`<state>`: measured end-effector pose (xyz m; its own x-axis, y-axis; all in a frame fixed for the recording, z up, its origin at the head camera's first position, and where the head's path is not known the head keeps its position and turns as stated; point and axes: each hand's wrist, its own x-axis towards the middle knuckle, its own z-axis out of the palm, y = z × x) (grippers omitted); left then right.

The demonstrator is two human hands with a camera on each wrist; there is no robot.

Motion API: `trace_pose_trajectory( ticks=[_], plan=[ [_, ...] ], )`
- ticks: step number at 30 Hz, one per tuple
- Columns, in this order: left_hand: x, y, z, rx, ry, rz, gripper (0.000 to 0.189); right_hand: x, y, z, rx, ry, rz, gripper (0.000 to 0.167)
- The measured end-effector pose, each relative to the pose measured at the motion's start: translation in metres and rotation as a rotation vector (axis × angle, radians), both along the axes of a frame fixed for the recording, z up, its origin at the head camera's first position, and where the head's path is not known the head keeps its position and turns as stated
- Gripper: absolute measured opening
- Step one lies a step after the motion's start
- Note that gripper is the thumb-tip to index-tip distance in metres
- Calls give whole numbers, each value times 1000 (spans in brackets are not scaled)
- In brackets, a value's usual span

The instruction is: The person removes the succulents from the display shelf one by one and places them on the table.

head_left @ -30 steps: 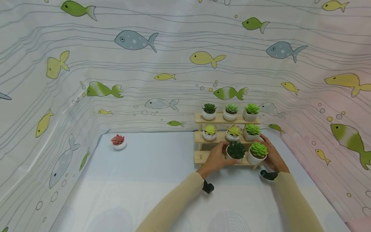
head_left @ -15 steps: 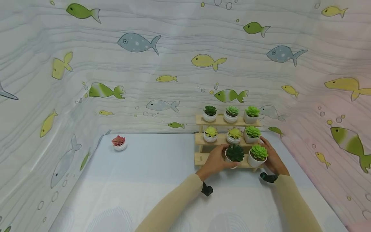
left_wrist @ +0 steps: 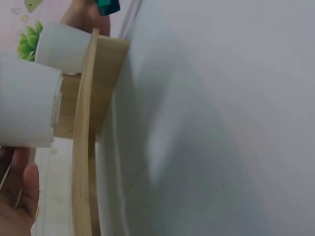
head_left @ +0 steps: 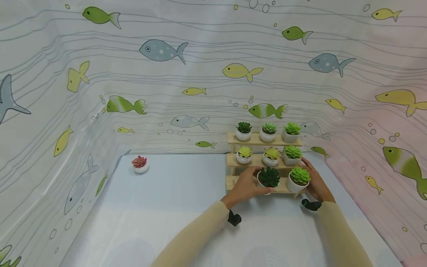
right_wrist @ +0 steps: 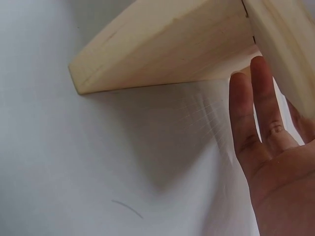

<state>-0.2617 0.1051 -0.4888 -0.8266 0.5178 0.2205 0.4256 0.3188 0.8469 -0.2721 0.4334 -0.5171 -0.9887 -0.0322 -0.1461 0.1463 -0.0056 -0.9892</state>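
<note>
My left hand grips a white pot with a dark green succulent, thumb in front and fingers round its side. In the left wrist view the white pot has its base close over the lowest board of the wooden tiered stand. To its right, a bright green succulent in a white pot stands on that lowest tier. My right hand is at the stand's right end. In the right wrist view its fingers extend nearly straight beside the wooden board, holding nothing.
Small potted succulents fill the middle tier and top tier of the stand. A red succulent in a white pot stands at the table's far left. A fish-patterned sheet walls the back and sides of the white table.
My left hand has shifted the dark green succulent slightly left along the lowest tier. The right hand stays at the stand's right end. The head view has tilted a little.
</note>
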Motion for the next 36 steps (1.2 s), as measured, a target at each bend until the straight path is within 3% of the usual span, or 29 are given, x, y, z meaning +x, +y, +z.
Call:
trace_pose_trajectory(
  ticks=[8, 20, 29, 36],
  plan=[
    [2, -13, 8, -2, 8, -2, 81, -1, 2, -2, -29, 4, 6, 70],
    [4, -36, 5, 46, 72, -66, 75, 0, 0, -3, -26, 17, -1, 72],
    [5, -60, 5, 49, 59, -33, 80, 1, -2, -1, -11, 21, -3, 72],
    [4, -79, 6, 37, 93, -19, 78, 2, -3, -1, -7, 21, -7, 72]
  ],
)
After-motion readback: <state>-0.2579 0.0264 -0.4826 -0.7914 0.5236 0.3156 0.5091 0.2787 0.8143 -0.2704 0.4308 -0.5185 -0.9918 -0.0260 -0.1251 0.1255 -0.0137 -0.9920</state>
